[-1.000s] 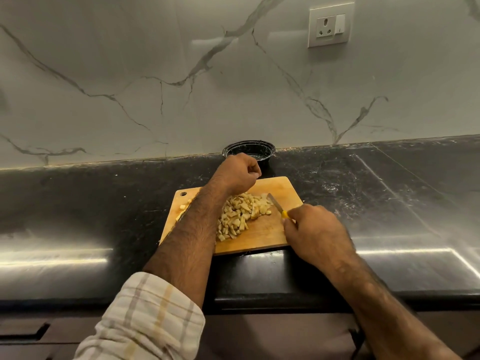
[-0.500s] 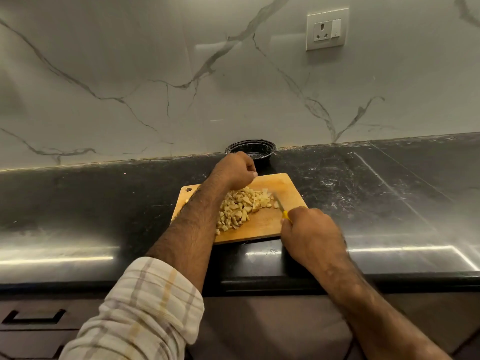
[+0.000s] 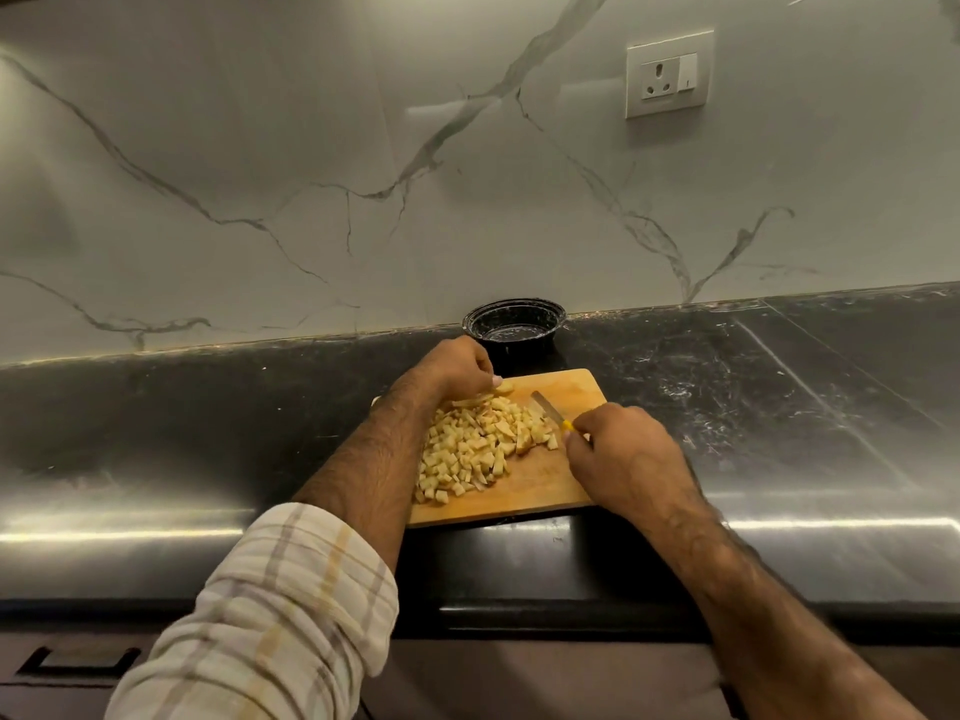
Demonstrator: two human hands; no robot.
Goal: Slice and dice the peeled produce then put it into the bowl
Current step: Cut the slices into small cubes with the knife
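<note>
Black counter, diced produce heaped on board, bowl behind; I see left hand pinching last strips, right hand gripping knife: finish dicing, next scoop into bowl.

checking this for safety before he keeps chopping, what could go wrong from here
1. The left hand pinches a slice close to the knife; a slip could nick a fingertip.
2. The right hand holds the knife with a low grip, so the blade may twist.
3. The diced pile is wide and the bowl sits behind the cutting board; pieces could spill onto the counter during transfer.
</note>
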